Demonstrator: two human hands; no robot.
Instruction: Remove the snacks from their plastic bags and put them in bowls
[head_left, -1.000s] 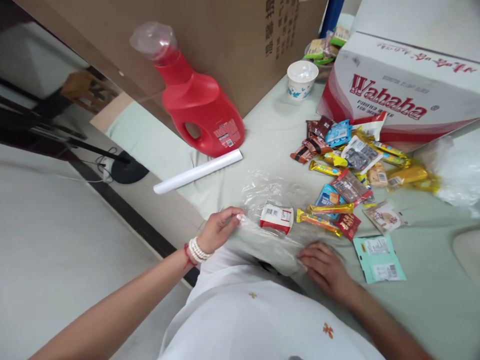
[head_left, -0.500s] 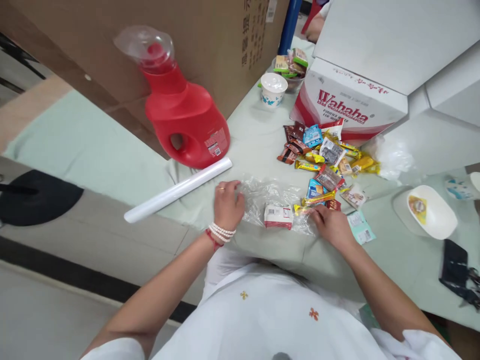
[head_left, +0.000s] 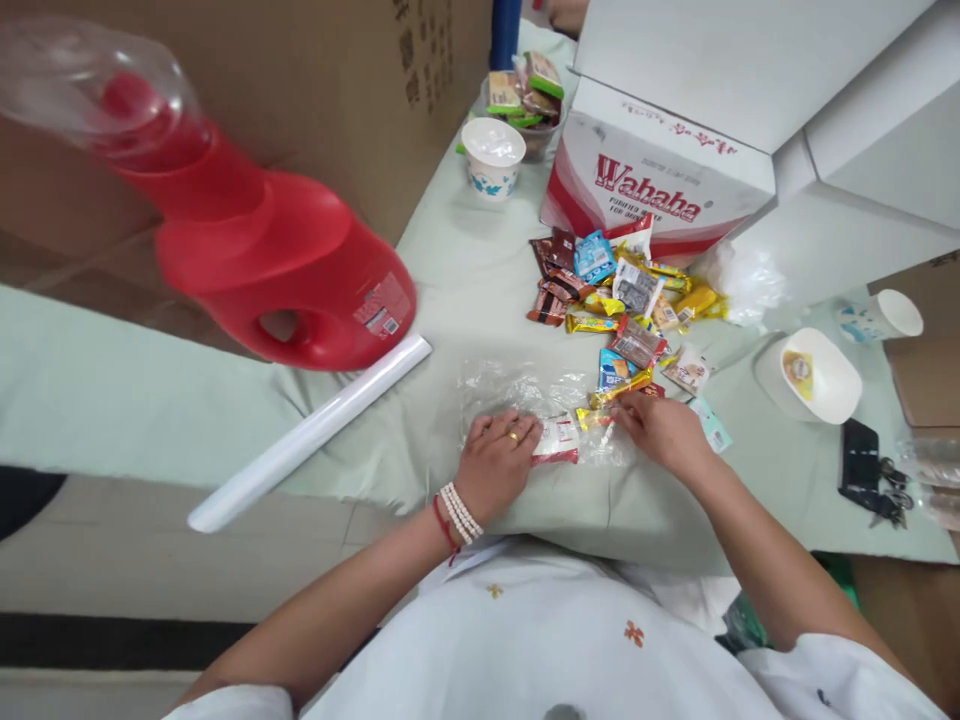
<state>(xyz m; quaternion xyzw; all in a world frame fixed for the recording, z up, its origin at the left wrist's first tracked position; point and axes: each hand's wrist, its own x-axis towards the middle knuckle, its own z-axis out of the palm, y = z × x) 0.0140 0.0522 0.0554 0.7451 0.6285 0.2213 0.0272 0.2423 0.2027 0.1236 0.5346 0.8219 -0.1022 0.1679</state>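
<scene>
My left hand (head_left: 499, 460) lies with its fingers extended over the left end of a small white-and-red packet (head_left: 556, 440). Under the packet is a crinkled sheet of clear plastic film (head_left: 491, 385), spread on the cloth. My right hand (head_left: 664, 430) is closed in a pinch at the right end of a small yellow-wrapped snack (head_left: 592, 418), just right of the packet; its fingertips are partly hidden. Above the right fingers lie a long yellow-wrapped bar (head_left: 622, 387) and a blue packet (head_left: 613, 368).
Several wrapped snacks (head_left: 637, 288) are heaped before a Wahaha carton (head_left: 660, 170). A white roll (head_left: 311, 435) lies near a red jug (head_left: 292, 270) at left. A paper cup (head_left: 493, 158) stands behind; a white bowl (head_left: 840, 375) and keys (head_left: 892, 490) are at right.
My left hand has moved right, from the bare left side of the film onto the packet. My right hand stays by the yellow-wrapped snack. The view has shifted, with the jug now larger.
</scene>
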